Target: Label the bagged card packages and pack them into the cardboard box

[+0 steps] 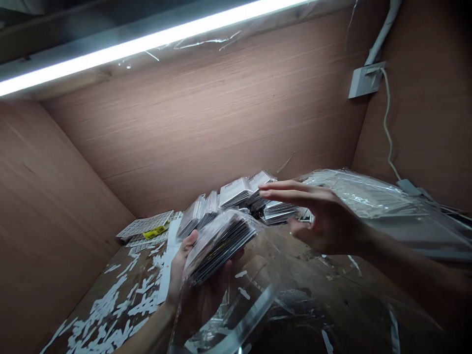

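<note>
My left hand (188, 275) is wrapped round a stack of thin flat packets (221, 243), with the thumb on the near side and the fingers underneath. A clear plastic bag (254, 300) surrounds the stack, and its loose end hangs down toward me. To the right, my right hand (317, 211) is raised in the air, fingers stretched out and thumb apart, with nothing in it. Behind both hands, several similar bundles of packets (234, 191) lean against the back of the table.
White paper strips (106, 300) litter the table's left side. Printed sheets (143, 227) carry a yellow wrapper (155, 231). Clear plastic bags (361, 191) are piled at the right, near a cable (387, 118) from a wall socket (365, 81). A tube light (165, 37) hangs overhead.
</note>
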`<state>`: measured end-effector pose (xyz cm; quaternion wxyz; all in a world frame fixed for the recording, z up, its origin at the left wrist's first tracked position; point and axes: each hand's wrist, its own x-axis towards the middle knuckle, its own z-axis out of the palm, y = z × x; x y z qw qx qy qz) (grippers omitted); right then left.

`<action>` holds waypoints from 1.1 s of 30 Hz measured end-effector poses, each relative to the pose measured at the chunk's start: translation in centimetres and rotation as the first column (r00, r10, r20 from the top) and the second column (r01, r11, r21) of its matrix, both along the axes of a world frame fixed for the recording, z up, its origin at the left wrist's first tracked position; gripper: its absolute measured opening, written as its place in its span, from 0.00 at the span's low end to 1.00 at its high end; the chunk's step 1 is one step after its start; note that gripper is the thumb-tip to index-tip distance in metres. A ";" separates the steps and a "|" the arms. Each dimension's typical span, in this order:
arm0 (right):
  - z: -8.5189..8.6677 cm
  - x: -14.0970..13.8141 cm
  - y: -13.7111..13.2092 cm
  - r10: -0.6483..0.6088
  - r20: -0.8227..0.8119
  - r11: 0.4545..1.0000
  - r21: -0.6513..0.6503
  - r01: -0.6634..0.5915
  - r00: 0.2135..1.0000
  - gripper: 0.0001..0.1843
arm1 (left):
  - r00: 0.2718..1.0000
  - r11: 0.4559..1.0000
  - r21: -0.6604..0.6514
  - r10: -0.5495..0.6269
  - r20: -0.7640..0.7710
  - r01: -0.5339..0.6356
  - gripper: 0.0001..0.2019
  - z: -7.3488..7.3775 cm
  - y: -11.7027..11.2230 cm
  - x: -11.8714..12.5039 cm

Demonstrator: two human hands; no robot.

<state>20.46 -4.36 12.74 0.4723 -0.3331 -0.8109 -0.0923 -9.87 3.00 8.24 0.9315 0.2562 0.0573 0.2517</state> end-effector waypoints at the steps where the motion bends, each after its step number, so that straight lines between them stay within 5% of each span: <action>1: -0.4 -0.1 0.3 0.013 0.028 0.999 -0.031 -0.012 1.000 0.43 | 0.999 0.999 0.012 -0.043 0.007 0.043 0.29 0.0 -0.1 0.1; 6: -1.8 -1.8 1.0 0.102 0.086 0.983 -0.161 -0.087 0.991 0.58 | 0.988 0.988 -0.003 -0.156 -0.004 0.156 0.29 0.5 -1.0 0.8; 11: -2.3 -2.9 0.7 0.164 0.065 0.975 -0.164 -0.152 0.984 0.39 | 0.983 0.980 -0.102 -0.177 -0.048 0.171 0.31 0.4 -1.7 1.3; 17: -2.6 -3.3 0.4 0.175 0.066 0.968 -0.192 -0.160 0.982 0.32 | 0.977 0.973 -0.106 -0.209 -0.052 0.203 0.30 0.4 -1.9 1.3; 33: -2.5 -3.4 0.1 0.159 0.093 0.971 -0.196 -0.138 0.983 0.32 | 0.974 0.968 -0.113 -0.227 -0.004 0.225 0.34 0.3 -2.0 1.3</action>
